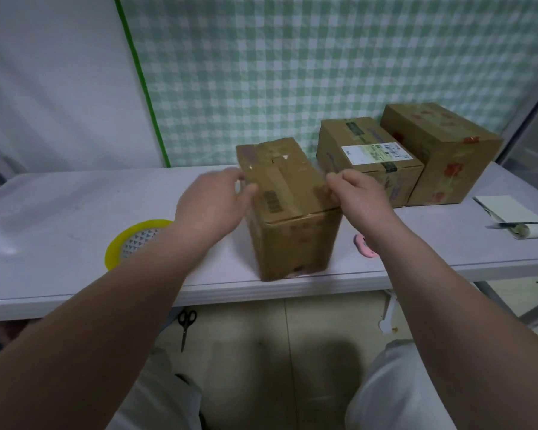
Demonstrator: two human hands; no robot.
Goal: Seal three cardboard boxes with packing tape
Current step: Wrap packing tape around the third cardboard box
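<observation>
Tall brown cardboard box [288,209] at worktop [75,212] front edge, left hand [213,201] and right hand [359,193] on its sides. Behind-right: labelled cardboard box [367,156], then red-printed cardboard box [441,150] (touching, side by side). Yellow tape roll [131,240] left. Pink utility knife [365,245] just right of front box. Black scissors [185,325] on floor under worktop.

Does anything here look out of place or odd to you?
Yes: a pair of black-handled scissors lies on the tiled floor under the white table, not on top beside the yellow tape roll and pink cutter.
</observation>
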